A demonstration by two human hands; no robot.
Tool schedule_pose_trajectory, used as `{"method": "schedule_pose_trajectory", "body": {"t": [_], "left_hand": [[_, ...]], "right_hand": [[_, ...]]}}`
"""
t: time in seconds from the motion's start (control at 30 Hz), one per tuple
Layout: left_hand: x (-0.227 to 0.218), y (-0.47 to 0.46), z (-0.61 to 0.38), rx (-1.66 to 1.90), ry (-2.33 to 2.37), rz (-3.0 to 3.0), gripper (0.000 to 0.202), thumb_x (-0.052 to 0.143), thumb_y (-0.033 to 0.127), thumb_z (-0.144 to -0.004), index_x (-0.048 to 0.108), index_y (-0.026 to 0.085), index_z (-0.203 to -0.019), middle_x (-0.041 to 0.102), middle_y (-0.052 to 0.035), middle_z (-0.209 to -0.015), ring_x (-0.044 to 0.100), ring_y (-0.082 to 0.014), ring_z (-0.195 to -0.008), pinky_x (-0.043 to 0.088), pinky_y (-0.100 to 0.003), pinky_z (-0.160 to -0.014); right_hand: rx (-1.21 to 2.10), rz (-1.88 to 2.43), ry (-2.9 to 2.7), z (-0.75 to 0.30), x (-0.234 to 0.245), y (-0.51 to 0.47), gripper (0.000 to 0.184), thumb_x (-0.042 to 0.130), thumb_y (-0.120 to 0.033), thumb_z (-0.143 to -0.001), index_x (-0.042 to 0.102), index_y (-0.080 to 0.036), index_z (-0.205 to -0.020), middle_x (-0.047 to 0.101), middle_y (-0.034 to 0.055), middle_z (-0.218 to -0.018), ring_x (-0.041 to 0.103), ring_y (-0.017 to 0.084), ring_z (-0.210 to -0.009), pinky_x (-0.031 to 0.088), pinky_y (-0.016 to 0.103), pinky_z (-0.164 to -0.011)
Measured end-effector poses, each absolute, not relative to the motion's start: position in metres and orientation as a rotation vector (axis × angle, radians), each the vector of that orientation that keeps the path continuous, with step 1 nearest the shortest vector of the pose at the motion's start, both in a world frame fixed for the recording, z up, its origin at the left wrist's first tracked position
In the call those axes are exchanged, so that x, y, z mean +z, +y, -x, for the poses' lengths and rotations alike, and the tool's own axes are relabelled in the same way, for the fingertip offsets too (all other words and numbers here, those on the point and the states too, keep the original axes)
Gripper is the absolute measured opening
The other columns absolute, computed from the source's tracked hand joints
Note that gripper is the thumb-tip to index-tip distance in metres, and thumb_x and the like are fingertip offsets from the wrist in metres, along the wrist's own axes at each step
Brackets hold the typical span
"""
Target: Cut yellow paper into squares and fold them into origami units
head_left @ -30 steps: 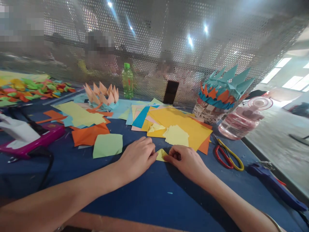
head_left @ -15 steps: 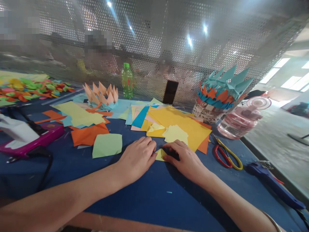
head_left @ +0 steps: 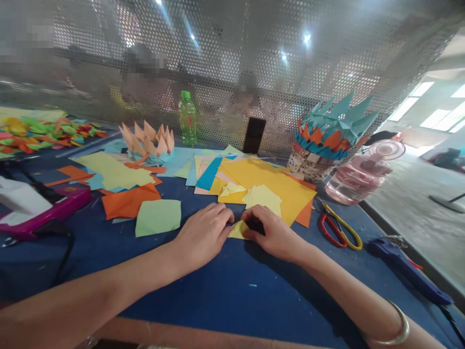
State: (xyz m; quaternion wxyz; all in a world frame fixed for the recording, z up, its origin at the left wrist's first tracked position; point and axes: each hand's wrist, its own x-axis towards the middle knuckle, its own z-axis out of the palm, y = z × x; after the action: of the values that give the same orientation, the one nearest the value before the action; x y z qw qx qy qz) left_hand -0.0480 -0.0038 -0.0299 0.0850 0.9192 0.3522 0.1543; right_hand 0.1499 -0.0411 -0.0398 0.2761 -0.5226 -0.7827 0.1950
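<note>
The bench (head_left: 203, 295) carries everything, with the loose yellow sheets (head_left: 269, 169) layered beyond the hands, probably so fresh paper stays within reach. The blue glue gun (head_left: 409, 269) and the scissors (head_left: 332, 240) lie to the right, presumably kept out of the elbows' way. The left hand (head_left: 207, 232) presses thumb and forefinger together on one end of the folded yellow paper; the right hand (head_left: 274, 232) arches thumb and forefinger around the other, though whether those fingers truly pinch I cannot tell. The folded yellow paper (head_left: 238, 230) lies on the bench between them, likely steadied from both ends to keep its crease true. Compared with half a second ago, the right forefinger curls down more, and the wrist's bangle (head_left: 406, 325) shows more fully.
</note>
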Motion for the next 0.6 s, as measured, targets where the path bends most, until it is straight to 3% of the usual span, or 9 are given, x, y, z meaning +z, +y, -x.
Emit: {"method": "schedule_pose_trajectory", "body": {"t": [0.17,0.37,0.6], "left_hand": [[-0.027,0.002,0.052,0.516,0.986,-2.552,0.013,0.050,0.021,-0.088,0.062,0.018,-0.094,0.062,-0.0052,-0.094,0.057,-0.0202,-0.092,0.045,-0.032,-0.079],[-0.013,0.003,0.051,0.425,0.888,-2.436,0.010,0.059,0.025,-0.085,0.065,0.017,-0.081,0.062,-0.0016,-0.081,0.058,-0.0158,-0.078,0.044,-0.028,-0.072],[-0.019,-0.001,0.050,0.458,0.854,-2.519,0.017,0.069,0.032,-0.077,0.062,0.016,-0.078,0.062,-0.0022,-0.083,0.056,-0.0176,-0.080,0.043,-0.029,-0.071]], "right_hand": [[0.707,1.346,-1.954,-0.144,-0.039,-0.046,0.015,0.056,-0.012,-0.080,0.051,-0.021,-0.091,0.054,-0.0037,-0.074,0.050,0.011,-0.065,0.041,0.024,-0.061],[0.581,1.315,-1.863,-0.143,-0.038,-0.051,0.019,0.058,-0.010,-0.079,0.054,-0.021,-0.094,0.060,-0.0019,-0.083,0.056,0.012,-0.076,0.044,0.025,-0.071],[0.511,1.282,-1.848,-0.141,-0.039,-0.056,0.016,0.059,-0.010,-0.080,0.054,-0.022,-0.090,0.060,-0.0024,-0.081,0.055,0.012,-0.075,0.044,0.024,-0.071]]}}
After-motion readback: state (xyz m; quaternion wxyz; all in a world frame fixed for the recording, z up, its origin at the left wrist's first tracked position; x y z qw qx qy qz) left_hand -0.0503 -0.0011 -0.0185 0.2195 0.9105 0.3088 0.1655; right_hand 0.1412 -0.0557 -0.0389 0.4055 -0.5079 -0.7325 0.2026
